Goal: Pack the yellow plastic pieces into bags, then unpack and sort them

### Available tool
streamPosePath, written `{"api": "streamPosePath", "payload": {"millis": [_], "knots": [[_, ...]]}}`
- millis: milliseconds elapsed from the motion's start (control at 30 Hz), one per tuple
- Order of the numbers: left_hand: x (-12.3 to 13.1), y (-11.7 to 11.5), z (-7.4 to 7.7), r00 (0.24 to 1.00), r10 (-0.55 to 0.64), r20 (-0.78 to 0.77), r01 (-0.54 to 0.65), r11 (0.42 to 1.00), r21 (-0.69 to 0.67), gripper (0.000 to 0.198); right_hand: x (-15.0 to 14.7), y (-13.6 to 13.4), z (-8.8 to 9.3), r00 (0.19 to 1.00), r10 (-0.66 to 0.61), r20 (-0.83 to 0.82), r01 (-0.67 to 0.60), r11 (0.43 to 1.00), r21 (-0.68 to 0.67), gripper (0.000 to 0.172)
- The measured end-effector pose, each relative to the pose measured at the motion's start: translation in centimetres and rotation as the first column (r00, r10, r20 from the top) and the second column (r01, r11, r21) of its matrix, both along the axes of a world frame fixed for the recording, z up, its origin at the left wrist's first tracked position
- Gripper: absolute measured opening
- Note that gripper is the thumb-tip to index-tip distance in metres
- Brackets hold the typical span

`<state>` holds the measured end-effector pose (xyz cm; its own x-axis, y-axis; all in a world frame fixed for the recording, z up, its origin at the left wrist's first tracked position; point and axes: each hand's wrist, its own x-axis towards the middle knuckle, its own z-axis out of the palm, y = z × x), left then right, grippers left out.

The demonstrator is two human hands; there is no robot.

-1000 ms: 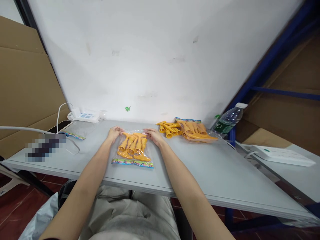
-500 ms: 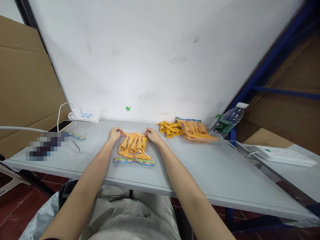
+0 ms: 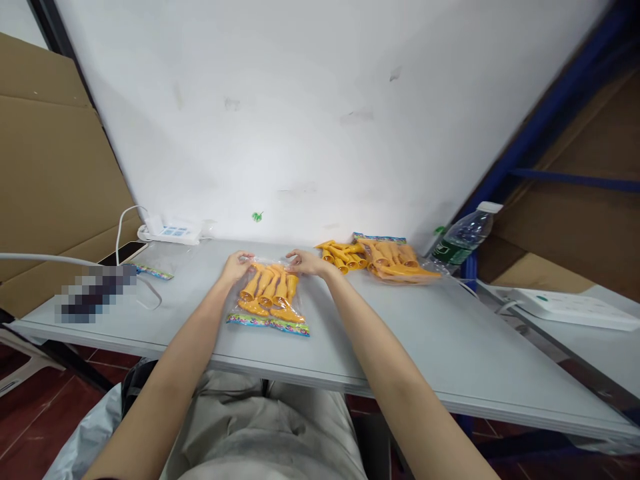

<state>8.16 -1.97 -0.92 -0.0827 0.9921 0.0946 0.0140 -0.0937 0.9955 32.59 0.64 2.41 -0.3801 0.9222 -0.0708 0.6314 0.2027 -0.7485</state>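
A clear plastic bag of orange toy pieces (image 3: 267,297) with a colourful header strip lies on the grey table (image 3: 400,347) in front of me. My left hand (image 3: 234,265) pinches the bag's far left corner. My right hand (image 3: 306,262) pinches its far right corner. Both hands are closed on the bag's open top edge. Loose orange pieces (image 3: 341,256) lie just right of my right hand, beside a second filled bag (image 3: 397,261).
A water bottle (image 3: 463,236) lies at the back right. A white power strip (image 3: 169,233), a phone (image 3: 121,253) and a cable sit at the back left. Another power strip (image 3: 570,308) rests on the adjoining table at right. Cardboard stands left.
Both hands have drawn slightly inward along the bag's top edge, and the bag has shifted a little. The view has moved slightly.
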Motion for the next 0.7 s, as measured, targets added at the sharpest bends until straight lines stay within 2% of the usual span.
{"api": "streamPosePath", "payload": {"millis": [133, 233, 400, 467, 567, 633, 700], "knots": [[0.4, 0.1, 0.1, 0.998, -0.053, 0.023, 0.051, 0.995, 0.088, 0.024, -0.5, 0.7, 1.6, 0.993, 0.103, 0.055, -0.096, 0.988, -0.120, 0.047], [0.9, 0.1, 0.2, 0.997, -0.076, 0.034, 0.070, 0.984, 0.163, 0.024, -1.5, 0.9, 2.4, 0.982, 0.190, 0.016, -0.181, 0.956, -0.233, 0.046], [1.6, -0.2, 0.3, 0.993, -0.111, 0.050, 0.098, 0.973, 0.209, 0.027, -2.7, 0.4, 2.7, 0.953, 0.254, -0.163, -0.302, 0.827, -0.474, 0.046], [1.8, -0.5, 0.4, 0.990, -0.128, 0.056, 0.113, 0.970, 0.214, 0.028, -2.9, 0.1, 2.5, 0.951, 0.222, -0.213, -0.305, 0.783, -0.542, 0.042], [1.9, -0.8, 0.7, 0.988, -0.134, 0.078, 0.115, 0.971, 0.212, 0.028, -2.5, -0.6, 2.1, 0.959, 0.109, -0.263, -0.252, 0.753, -0.607, 0.033], [1.7, -0.8, 0.9, 0.991, -0.073, 0.109, 0.051, 0.980, 0.190, 0.027, -1.8, -1.3, 1.8, 0.945, 0.008, -0.326, -0.222, 0.748, -0.625, 0.027], [1.1, -0.6, 1.0, 0.990, 0.048, 0.133, -0.066, 0.989, 0.135, 0.024, -0.7, -2.0, 1.7, 0.897, -0.106, -0.428, -0.194, 0.776, -0.600, 0.022]]}}
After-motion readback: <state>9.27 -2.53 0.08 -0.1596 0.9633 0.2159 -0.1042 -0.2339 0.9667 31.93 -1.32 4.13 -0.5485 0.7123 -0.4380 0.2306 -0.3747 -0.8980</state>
